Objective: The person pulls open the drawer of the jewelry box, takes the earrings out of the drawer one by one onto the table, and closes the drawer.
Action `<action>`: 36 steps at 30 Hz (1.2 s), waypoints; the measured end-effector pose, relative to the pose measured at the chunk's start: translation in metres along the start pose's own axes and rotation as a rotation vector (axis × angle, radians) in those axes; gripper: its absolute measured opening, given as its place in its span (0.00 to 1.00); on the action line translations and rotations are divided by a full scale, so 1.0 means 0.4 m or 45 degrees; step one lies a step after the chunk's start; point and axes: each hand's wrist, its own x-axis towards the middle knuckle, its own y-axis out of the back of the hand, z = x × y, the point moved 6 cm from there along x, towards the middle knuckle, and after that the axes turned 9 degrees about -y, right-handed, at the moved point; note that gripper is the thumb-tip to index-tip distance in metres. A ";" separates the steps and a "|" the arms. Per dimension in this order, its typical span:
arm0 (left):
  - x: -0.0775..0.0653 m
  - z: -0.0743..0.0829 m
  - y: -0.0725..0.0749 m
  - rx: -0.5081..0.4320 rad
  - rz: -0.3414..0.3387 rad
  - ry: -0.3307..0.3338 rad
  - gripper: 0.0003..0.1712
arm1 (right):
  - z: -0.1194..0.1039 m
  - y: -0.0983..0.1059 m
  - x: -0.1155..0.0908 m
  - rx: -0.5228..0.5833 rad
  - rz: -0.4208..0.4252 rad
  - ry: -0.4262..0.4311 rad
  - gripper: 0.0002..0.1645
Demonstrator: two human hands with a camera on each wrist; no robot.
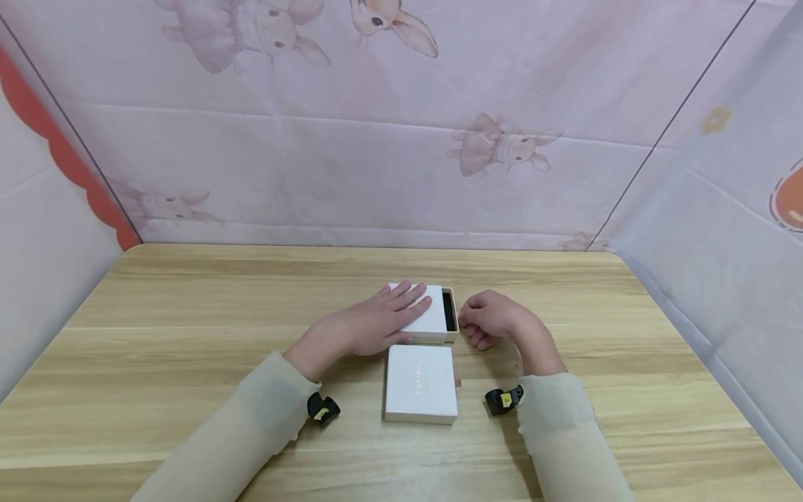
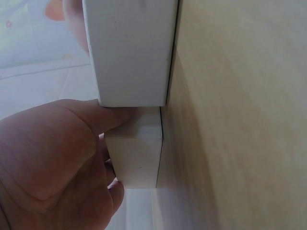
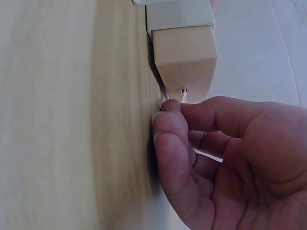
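Observation:
A white drawer box (image 1: 431,322) lies on the table, its inner tray (image 1: 456,328) slid slightly out at the right end with a dark inside showing. My left hand (image 1: 383,321) holds this box, its fingers spread across the lid and its thumb against the near side. At the tray's end, my right hand (image 3: 211,148) pinches a thin pale ribbon tab (image 3: 184,97) between thumb and index finger. Closer to me lies a second white box (image 1: 420,382), closed, with faint gold print on top and a small brownish tab (image 1: 458,383) at its right side.
The wooden table (image 1: 188,390) stretches out around both boxes. Behind it hangs a pale pink cloth wall (image 1: 351,181) with rabbit prints, and more cloth closes off the sides. A black strap device (image 1: 323,409) sits at each wrist.

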 end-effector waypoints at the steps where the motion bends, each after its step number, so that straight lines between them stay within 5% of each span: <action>1: 0.000 -0.001 -0.001 0.002 0.000 -0.001 0.38 | 0.000 0.000 0.000 0.001 -0.001 0.001 0.16; 36: 0.003 -0.005 -0.002 -0.020 0.012 -0.018 0.38 | 0.004 0.005 0.006 0.021 -0.017 -0.003 0.15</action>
